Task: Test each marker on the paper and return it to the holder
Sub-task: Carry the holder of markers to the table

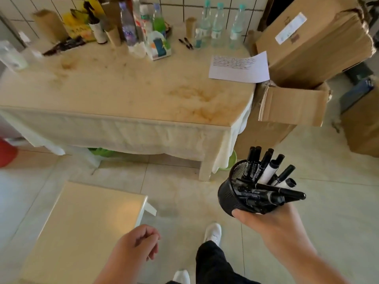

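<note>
The table [123,95] stood well ahead of the grip, and the paper [240,67] on its far right corner already carried several written lines, so some testing looked done, yet none was under way. The right hand [272,224] held the black mesh holder [231,193] from below, tilted with its mouth up and right. The markers [266,181] fanned out that way, long axes slanting up-right, while the left hand [139,244] hung loosely curled, holding nothing.

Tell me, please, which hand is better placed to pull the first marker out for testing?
The left hand: it hangs free with loosely curled fingers, holding nothing. The right hand already holds the black mesh holder full of black markers, tilted, away from the white paper.
</note>
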